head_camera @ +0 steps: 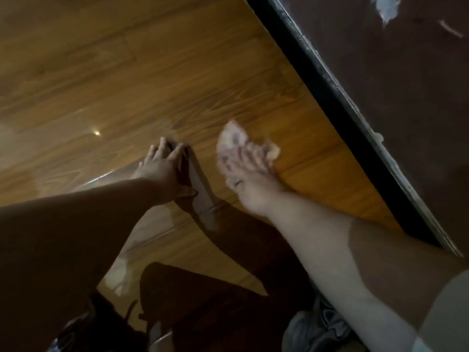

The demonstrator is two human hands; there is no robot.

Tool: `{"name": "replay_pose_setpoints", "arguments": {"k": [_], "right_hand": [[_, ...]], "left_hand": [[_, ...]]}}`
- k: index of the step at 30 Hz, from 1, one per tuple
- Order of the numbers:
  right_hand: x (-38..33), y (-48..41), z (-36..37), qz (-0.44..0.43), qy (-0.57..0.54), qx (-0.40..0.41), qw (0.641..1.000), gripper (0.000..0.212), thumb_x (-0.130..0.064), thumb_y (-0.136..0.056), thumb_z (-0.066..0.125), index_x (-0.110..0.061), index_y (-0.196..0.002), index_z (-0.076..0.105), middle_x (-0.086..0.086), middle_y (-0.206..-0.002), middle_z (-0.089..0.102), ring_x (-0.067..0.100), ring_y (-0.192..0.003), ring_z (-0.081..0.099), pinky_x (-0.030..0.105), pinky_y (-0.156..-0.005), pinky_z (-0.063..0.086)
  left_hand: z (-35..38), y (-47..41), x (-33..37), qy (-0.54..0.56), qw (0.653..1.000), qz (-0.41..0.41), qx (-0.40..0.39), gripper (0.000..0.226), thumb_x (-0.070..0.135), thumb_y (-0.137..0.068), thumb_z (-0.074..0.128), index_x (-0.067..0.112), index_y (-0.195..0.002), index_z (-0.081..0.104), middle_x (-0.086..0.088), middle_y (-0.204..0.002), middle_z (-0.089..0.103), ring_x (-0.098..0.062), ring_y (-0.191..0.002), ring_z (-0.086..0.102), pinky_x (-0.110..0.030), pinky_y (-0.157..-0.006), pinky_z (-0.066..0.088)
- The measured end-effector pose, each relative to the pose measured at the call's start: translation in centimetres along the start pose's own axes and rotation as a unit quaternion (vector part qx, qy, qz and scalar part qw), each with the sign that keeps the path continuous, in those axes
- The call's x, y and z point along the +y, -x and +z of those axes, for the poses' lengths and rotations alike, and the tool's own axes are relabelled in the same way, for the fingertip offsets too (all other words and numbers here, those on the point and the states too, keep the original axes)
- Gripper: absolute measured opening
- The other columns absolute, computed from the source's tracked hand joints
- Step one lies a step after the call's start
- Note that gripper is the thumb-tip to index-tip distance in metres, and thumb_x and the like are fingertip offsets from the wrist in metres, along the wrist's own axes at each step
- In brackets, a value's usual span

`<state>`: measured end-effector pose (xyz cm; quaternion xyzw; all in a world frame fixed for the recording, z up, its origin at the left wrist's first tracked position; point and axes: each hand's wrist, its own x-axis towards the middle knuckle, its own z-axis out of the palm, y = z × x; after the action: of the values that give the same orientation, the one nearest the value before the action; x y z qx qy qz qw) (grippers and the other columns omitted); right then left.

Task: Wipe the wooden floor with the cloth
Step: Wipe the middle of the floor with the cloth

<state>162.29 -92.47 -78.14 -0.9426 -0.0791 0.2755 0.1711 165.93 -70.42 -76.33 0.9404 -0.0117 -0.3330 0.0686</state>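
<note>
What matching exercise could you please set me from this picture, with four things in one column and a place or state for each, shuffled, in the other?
Column one:
1 left hand
2 right hand
3 cloth
4 black strip

Column two:
A pale, bunched under fingers
B flat on the bare wooden floor
C borders the floor on the right
D presses down on the cloth

Pairs: 1-B, 2-D, 3-A, 4-C.

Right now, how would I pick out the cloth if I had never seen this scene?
Find the dark strip running diagonally along the edge of the wooden floor. Near it, the right hand presses on the cloth. It is the only pale, crumpled thing there; the left hand rests bare on the boards.
</note>
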Motion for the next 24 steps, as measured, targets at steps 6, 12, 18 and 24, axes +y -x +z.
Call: {"name": "replay_pose_setpoints", "arguments": {"k": [6,12,18,24], "right_hand": [[3.9,-0.1,-1.0,-0.025,0.005,0.054,0.998,0.060,-0.030,-0.100,0.038,-0.030,-0.155,0.013,-0.007,-0.163,-0.004,0.012,-0.148,-0.010,0.032,-0.117,-0.004],[10.8,-2.5,-4.3,0.260,-0.051,0.186,0.946,0.063,-0.033,-0.100,0.034,-0.014,-0.155,0.010,0.010,-0.163,0.002,0.025,-0.149,-0.002,0.037,-0.119,-0.008],[2.7,-8.2,-2.8,0.159,-0.028,0.171,0.972,0.062,-0.033,-0.100,0.034,-0.034,-0.154,0.004,-0.001,-0.163,-0.005,0.025,-0.149,-0.009,0.046,-0.120,-0.002],[3.1,-11.5,-5.0,-0.068,0.033,0.157,0.985,0.050,-0.030,-0.099,0.037,-0.035,-0.149,0.033,-0.002,-0.160,0.021,0.020,-0.148,0.011,0.036,-0.118,0.006]], "left_hand": [[-2.2,-3.8,1.4,0.029,0.999,-0.007,0.037,0.119,0.043,-0.065,0.085,0.031,-0.154,0.007,-0.003,-0.161,-0.010,-0.031,-0.147,-0.006,-0.052,-0.118,0.013],[-4.7,-8.3,0.7,0.054,0.996,-0.024,0.064,0.121,0.051,-0.062,0.084,0.033,-0.153,0.006,-0.002,-0.162,-0.008,-0.029,-0.147,-0.006,-0.050,-0.119,0.011],[-4.6,-9.7,-1.2,0.046,0.996,-0.031,0.071,0.133,0.070,-0.049,0.079,0.034,-0.153,0.004,0.000,-0.161,-0.012,-0.027,-0.147,-0.013,-0.052,-0.118,0.003],[-4.8,-10.9,-1.5,0.052,0.996,-0.042,0.065,0.145,0.075,-0.037,0.078,0.036,-0.152,-0.002,0.003,-0.160,-0.017,-0.026,-0.146,-0.016,-0.059,-0.113,0.002]]}}
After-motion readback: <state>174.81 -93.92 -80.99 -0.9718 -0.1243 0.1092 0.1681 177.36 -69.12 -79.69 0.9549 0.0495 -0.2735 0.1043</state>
